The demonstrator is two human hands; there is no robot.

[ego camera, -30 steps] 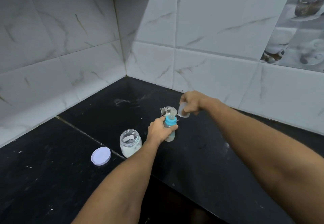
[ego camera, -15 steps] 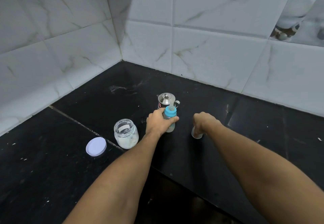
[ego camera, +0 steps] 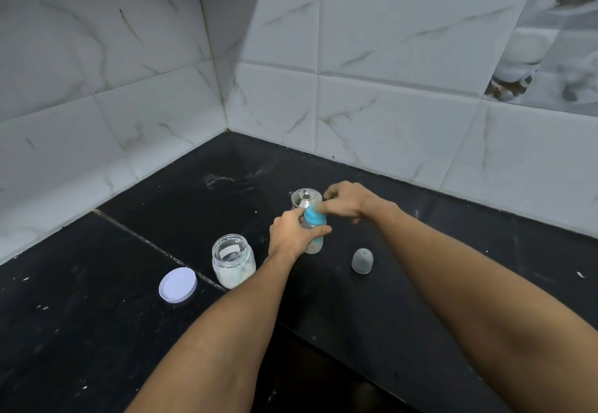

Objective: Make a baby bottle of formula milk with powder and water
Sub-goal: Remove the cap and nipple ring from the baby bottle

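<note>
A small clear baby bottle (ego camera: 314, 241) with a blue collar (ego camera: 314, 217) stands upright on the black counter (ego camera: 420, 283). My left hand (ego camera: 293, 234) is wrapped around its body. My right hand (ego camera: 346, 200) has its fingertips on the top of the blue collar, hiding the teat. The bottle's clear dome cap (ego camera: 362, 260) stands on the counter to the right, apart from both hands. An open glass jar (ego camera: 233, 260) with white powder at its bottom stands left of the bottle. Its white lid (ego camera: 178, 284) lies flat further left.
A small steel lidded pot (ego camera: 305, 199) stands right behind the bottle, touching distance from my right hand. White tiled walls (ego camera: 388, 105) meet in a corner behind. The counter's front edge runs diagonally under my forearms.
My right hand carried the clear cap off the bottle, set it down on the counter to the right, let go and came back to the blue collar. My left hand kept hold of the bottle.
</note>
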